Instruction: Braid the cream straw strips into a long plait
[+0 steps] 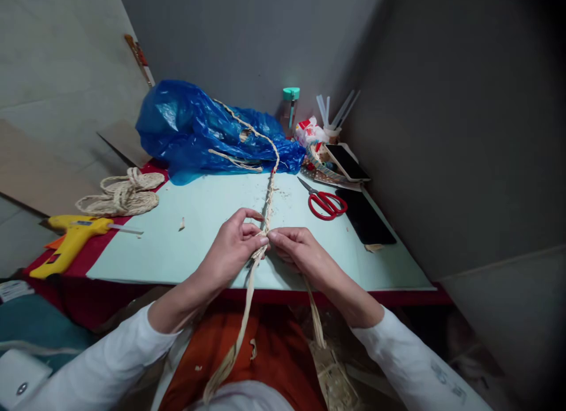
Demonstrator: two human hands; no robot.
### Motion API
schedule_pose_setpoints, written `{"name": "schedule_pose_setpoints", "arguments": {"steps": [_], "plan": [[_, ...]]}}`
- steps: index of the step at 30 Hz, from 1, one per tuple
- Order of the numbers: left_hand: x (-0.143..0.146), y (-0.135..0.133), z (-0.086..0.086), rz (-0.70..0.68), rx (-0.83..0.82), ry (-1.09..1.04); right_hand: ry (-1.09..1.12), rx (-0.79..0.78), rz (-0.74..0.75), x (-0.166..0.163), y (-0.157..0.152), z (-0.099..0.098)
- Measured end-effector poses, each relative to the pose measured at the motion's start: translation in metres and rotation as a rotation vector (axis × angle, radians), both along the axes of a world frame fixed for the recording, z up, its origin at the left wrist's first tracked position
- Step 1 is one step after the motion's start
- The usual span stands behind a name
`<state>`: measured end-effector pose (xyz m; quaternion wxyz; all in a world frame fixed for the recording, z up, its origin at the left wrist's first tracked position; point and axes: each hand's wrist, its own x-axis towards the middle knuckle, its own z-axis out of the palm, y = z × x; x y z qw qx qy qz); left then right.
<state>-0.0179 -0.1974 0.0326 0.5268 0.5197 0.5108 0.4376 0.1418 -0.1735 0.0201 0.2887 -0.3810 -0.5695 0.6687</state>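
Note:
A braided cord (270, 200) of pale straw-like fibre runs from the blue plastic bag toward me over the table. My left hand (236, 240) pinches its near end between thumb and fingers. Just to the right, my right hand (299, 249) is closed on the fibre at the same spot, thumb and forefinger together. Below the hands one loose fibre strand (247, 305) hangs past the table edge onto my lap. Another strand (315, 313) drops beneath my right wrist. A small red mark shows on the cord near the bag.
The blue plastic bag (190, 134) fills the back left. Red-handled scissors (325, 203) and a black flat panel (365, 216) lie right. A yellow glue gun (71, 240) and woven fibre slippers (121, 194) sit left. A phone (347, 162) and a green-lidded container (290, 104) stand behind.

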Motion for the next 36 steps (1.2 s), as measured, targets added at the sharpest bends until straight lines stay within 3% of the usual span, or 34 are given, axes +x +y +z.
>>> {"name": "schedule_pose_setpoints", "arguments": {"steps": [4, 8, 15, 19, 24, 28, 32, 36], "plan": [[0.001, -0.006, 0.006, -0.003, 0.250, 0.481, -0.048, 0.164, -0.054, -0.002, 0.001, -0.010], [0.001, -0.007, 0.009, 0.005, 0.340, 0.822, -0.128, 0.290, -0.146, -0.006, -0.002, -0.013], [-0.011, 0.003, 0.016, -0.040, 0.437, 0.966, -0.182, 0.351, -0.157, -0.011, -0.004, -0.012], [-0.003, -0.004, 0.016, -0.031, 0.505, 1.101, -0.131, 0.349, -0.160, -0.012, -0.006, -0.010], [0.020, -0.025, -0.001, 0.104, 0.719, 1.354, 0.013, 0.184, -0.116, -0.006, -0.008, -0.004], [0.030, -0.034, -0.016, 0.166, 0.827, 1.399, 0.105, 0.128, -0.088, -0.004, -0.008, -0.003], [0.035, -0.044, -0.026, 0.189, 0.794, 1.337, 0.106, 0.101, -0.149, -0.007, -0.008, -0.005], [0.035, -0.061, -0.017, 0.068, 0.674, 0.956, 0.123, 0.064, -0.198, -0.009, -0.008, -0.007]]}}
